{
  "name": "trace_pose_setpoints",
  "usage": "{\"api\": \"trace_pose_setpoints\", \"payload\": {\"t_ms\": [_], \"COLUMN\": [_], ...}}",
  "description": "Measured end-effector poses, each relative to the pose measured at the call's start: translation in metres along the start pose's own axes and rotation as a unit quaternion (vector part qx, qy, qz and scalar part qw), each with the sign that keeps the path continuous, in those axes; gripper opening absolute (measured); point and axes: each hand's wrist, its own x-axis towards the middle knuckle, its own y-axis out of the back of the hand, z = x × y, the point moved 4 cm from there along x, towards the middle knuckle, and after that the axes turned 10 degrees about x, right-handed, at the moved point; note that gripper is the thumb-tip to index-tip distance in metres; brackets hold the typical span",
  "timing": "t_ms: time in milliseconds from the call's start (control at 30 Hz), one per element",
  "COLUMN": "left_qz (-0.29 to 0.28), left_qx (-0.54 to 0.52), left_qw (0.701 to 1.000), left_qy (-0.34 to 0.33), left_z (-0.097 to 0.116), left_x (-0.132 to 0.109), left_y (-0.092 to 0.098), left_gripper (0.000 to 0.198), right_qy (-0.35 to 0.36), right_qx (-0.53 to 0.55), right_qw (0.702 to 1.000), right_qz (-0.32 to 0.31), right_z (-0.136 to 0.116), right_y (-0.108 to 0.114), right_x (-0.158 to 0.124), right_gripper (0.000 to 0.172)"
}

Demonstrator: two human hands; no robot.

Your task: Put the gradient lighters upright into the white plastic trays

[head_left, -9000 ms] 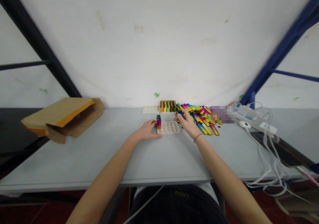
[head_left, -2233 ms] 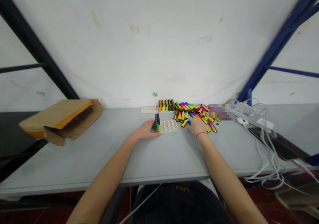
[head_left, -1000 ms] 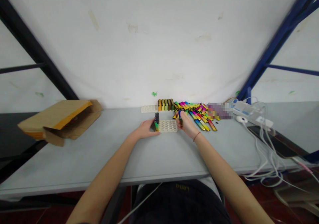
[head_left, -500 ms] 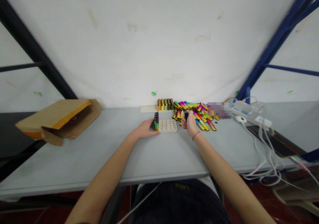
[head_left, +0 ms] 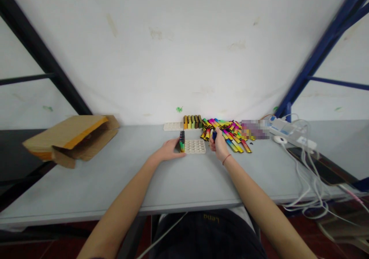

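Note:
My left hand grips the left end of a pale tray with rows of round holes. Its thumb lies along the near edge, and its fingertips are partly hidden behind a column of upright lighters with dark tops and green-to-yellow bodies. To the right of this tray, my right hand is closed around a lighter, of which only a dark blue end shows. Close behind that hand lies a loose heap of shiny rainbow-coloured lighters.
Against the wall, a block of upright lighters stands beside a second pale tray. An open cardboard box lies at the left. On the right are a power strip, white cables and a dark flat device.
The view has shifted slightly. My right hand, with the lighter in it, has come a touch nearer the tray; my left hand keeps its hold.

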Motion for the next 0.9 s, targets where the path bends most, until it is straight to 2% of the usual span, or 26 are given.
{"api": "trace_pose_setpoints", "payload": {"t_ms": [300,500,633,767,833,900], "left_qz": [-0.005,-0.007,-0.01,-0.007,-0.008,-0.005], "left_qx": [0.015,0.025,0.025,0.024,0.024,0.023], "left_qw": [1.0,1.0,1.0,1.0,1.0,1.0], "left_qy": [-0.004,0.003,0.001,0.003,0.002,0.002], "left_z": [0.002,0.001,0.003,0.003,0.003,0.004], "left_x": [-0.001,0.0,-0.001,-0.001,-0.001,-0.002], "left_y": [0.001,0.001,0.001,0.0,0.0,0.0], "left_gripper": [0.068,0.068,0.07,0.07,0.068,0.067], "right_qy": [0.017,0.028,0.025,0.111,0.185,0.261], "right_qx": [-0.006,-0.037,-0.083,-0.158,-0.219,-0.285], "right_qw": [1.0,0.999,0.994,0.973,0.948,0.91], "right_qz": [-0.01,-0.019,-0.069,-0.126,-0.138,-0.148], "right_z": [-0.002,0.006,0.014,0.011,0.003,-0.006], "right_y": [0.003,0.004,0.002,-0.001,-0.004,-0.009], "right_x": [0.004,0.009,0.013,0.019,0.024,0.029], "right_gripper": [0.057,0.06,0.066,0.054,0.047,0.041]}}
